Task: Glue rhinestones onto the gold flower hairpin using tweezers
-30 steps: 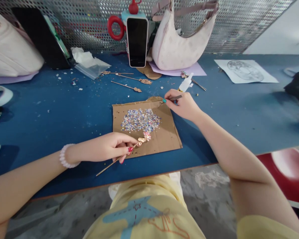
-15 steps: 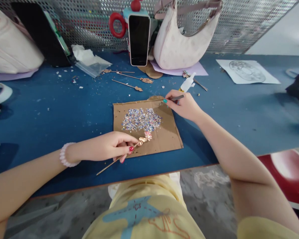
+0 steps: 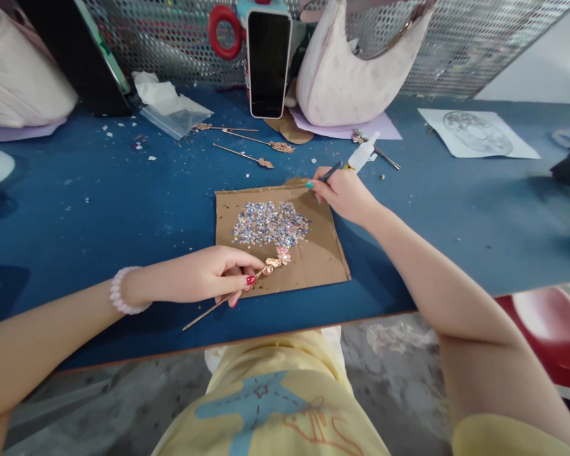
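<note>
- Two hands are grasping: the left hand (image 3: 213, 275) is pinching one flowered hairpin (image 3: 270, 266), the right hand (image 3: 344, 193) one slim dark tool (image 3: 332, 171).
- The hairpin's head is hovering or resting, I cannot tell which, above the cardboard's (image 3: 313, 266) front half, beside one heap of chips (image 3: 270, 223); its tail is pointing toward the counter's (image 3: 123, 209) front edge.
- Three plain pins (image 3: 266, 163) are lying beyond the cardboard's back edge.
- One bottle (image 3: 362, 154) is showing behind the right hand.
- One phone (image 3: 267, 66) and two bags (image 3: 351, 88) are lining the blue counter's back edge, before a perforated panel (image 3: 171, 38).
</note>
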`<action>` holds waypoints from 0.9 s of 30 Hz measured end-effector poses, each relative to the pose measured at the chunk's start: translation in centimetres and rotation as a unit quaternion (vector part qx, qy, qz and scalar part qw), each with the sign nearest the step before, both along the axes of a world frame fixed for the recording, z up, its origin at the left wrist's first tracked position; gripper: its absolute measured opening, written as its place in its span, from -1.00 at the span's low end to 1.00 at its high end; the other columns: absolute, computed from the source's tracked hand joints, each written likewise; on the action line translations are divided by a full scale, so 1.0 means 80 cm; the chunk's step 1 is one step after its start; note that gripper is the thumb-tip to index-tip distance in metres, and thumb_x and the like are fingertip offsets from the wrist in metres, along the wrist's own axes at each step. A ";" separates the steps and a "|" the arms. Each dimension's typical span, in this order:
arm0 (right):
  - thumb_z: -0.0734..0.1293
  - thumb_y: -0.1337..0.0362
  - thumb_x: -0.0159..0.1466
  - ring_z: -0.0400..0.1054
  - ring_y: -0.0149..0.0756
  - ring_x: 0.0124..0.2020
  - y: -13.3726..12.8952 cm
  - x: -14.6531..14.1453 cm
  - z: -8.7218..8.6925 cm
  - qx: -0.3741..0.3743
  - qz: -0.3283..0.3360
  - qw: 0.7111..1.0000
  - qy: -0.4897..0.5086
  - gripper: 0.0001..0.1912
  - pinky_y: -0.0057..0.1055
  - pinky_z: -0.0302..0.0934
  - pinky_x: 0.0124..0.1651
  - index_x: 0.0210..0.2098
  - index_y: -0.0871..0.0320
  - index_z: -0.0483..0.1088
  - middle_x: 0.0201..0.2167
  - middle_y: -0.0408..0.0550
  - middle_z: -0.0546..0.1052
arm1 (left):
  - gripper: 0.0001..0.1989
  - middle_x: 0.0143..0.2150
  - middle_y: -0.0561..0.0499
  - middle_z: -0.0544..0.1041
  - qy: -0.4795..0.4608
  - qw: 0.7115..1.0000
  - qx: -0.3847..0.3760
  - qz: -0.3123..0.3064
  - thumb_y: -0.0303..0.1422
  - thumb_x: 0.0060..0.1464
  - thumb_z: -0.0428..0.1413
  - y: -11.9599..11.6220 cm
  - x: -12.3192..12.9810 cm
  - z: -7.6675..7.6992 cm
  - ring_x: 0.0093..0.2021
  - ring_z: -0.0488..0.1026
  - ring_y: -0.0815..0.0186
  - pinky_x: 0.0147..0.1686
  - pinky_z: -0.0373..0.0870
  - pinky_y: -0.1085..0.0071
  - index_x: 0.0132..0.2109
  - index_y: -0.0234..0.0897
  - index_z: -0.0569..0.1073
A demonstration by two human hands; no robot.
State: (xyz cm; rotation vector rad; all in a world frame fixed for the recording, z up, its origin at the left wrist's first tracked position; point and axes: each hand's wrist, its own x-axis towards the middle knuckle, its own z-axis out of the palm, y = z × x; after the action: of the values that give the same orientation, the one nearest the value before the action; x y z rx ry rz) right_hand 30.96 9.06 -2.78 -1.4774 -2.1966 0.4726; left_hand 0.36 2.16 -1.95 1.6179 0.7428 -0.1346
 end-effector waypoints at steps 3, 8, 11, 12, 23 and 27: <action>0.23 0.26 0.42 0.27 -0.33 -0.53 -0.001 0.001 0.002 -0.005 0.005 1.000 0.010 -0.65 -0.34 0.16 -0.27 -0.51 0.09 0.22 -0.60 -0.13 0.42 | -0.63 -0.47 0.10 0.51 0.002 1.000 0.002 -0.001 -0.28 0.37 -0.01 -0.001 0.000 0.000 -0.47 0.45 0.37 -0.48 0.35 0.51 0.20 -0.30 0.46; 0.20 0.26 0.44 0.27 -0.34 -0.51 -0.006 0.002 0.003 -0.003 0.009 1.000 0.029 -0.67 -0.35 0.17 -0.25 -0.49 0.09 0.22 -0.59 -0.14 0.41 | -0.67 -0.42 0.08 0.53 -0.005 1.000 0.006 -0.003 -0.28 0.37 0.00 -0.001 -0.001 0.000 -0.42 0.49 0.36 -0.43 0.40 0.50 0.15 -0.29 0.48; 0.19 0.22 0.44 0.26 -0.33 -0.49 -0.006 0.004 0.001 0.012 0.014 0.999 0.034 -0.69 -0.35 0.17 -0.25 -0.46 0.09 0.23 -0.56 -0.13 0.41 | -0.65 -0.43 0.08 0.53 0.000 1.000 0.007 -0.002 -0.28 0.37 0.00 0.000 -0.001 0.001 -0.42 0.49 0.35 -0.42 0.40 0.49 0.18 -0.29 0.47; 0.19 0.20 0.45 0.27 -0.32 -0.48 -0.006 0.004 0.000 0.013 0.014 0.999 0.036 -0.69 -0.35 0.17 -0.25 -0.45 0.08 0.23 -0.55 -0.13 0.41 | -0.65 -0.42 0.07 0.53 0.001 1.000 0.006 -0.002 -0.27 0.37 0.00 0.000 -0.001 0.001 -0.42 0.50 0.35 -0.42 0.40 0.49 0.17 -0.29 0.48; 0.16 0.03 0.47 0.30 -0.27 -0.46 0.003 0.001 -0.002 0.016 0.006 1.000 0.021 -0.61 -0.31 0.17 -0.21 -0.44 0.06 0.21 -0.58 -0.13 0.38 | -0.60 -0.44 0.07 0.54 0.007 1.000 0.009 0.003 -0.24 0.32 0.02 -0.001 0.001 0.000 -0.45 0.49 0.35 -0.46 0.39 0.50 0.21 -0.28 0.48; 0.11 -0.12 0.48 0.30 -0.31 -0.50 0.008 -0.001 -0.005 0.001 -0.004 0.999 0.039 -0.51 -0.33 0.19 -0.25 -0.44 0.05 0.20 -0.60 -0.13 0.40 | -0.65 -0.44 0.08 0.52 0.005 1.000 -0.001 0.005 -0.25 0.30 0.03 -0.001 0.004 0.003 -0.44 0.49 0.35 -0.46 0.43 0.51 0.13 -0.28 0.50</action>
State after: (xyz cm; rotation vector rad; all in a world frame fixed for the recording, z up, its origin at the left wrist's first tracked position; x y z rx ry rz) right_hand 30.91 9.70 -3.15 -1.4412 -2.1309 0.5164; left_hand 0.64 2.11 -1.70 1.6129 0.7568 -0.1361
